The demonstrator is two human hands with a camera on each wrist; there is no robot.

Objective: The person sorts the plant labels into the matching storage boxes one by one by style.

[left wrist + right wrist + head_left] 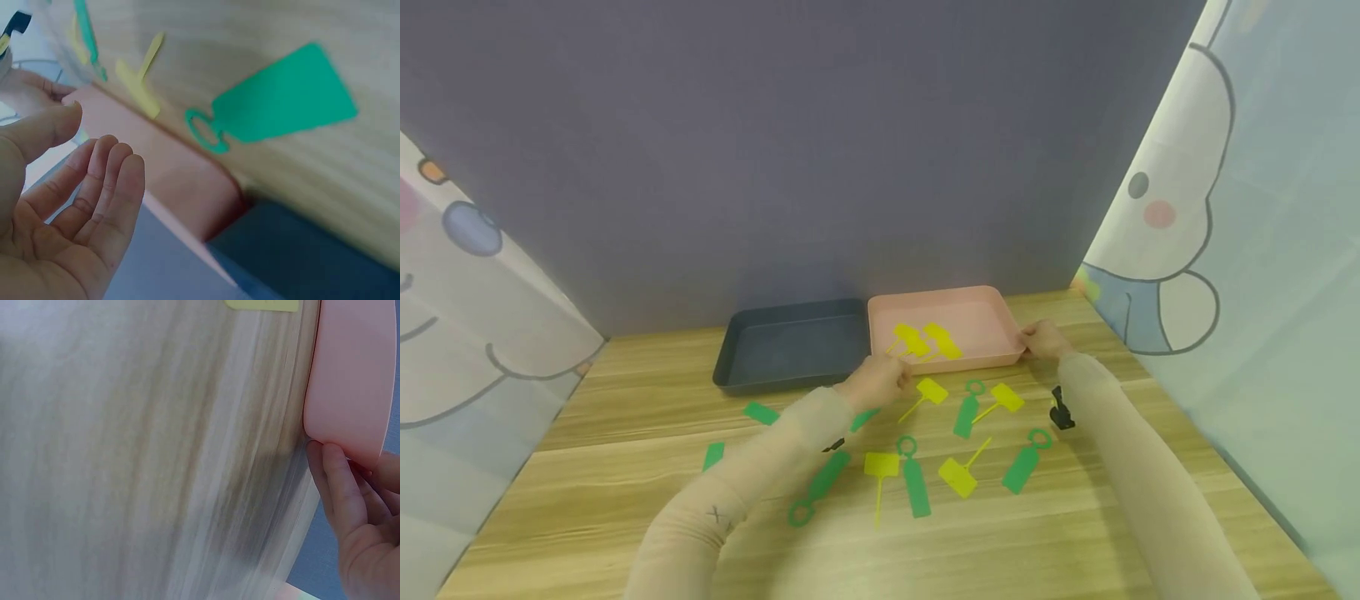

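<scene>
At the right front corner of the pink tray (977, 315), my right hand (1045, 340) pinches the rim, the thumb at the top edge and fingers against the outer wall (353, 381). My left hand (874, 383) hovers by the tray's near left corner. In the left wrist view its thumb and gently bent fingers (119, 181) stand apart with nothing between them. Several yellow T-shaped tags (952, 347) lie inside the pink tray. Closest in front of it on the table are a yellow tag (933, 391) and a green tag with a ring end (967, 415).
A dark blue-grey tray (801, 343) stands directly left of the pink one. More green tags (916, 486) and yellow tags (882, 465) are scattered over the wooden table (985, 550). Behind the trays rises a grey panel (850, 167), with printed curtains (1262, 250) at both sides.
</scene>
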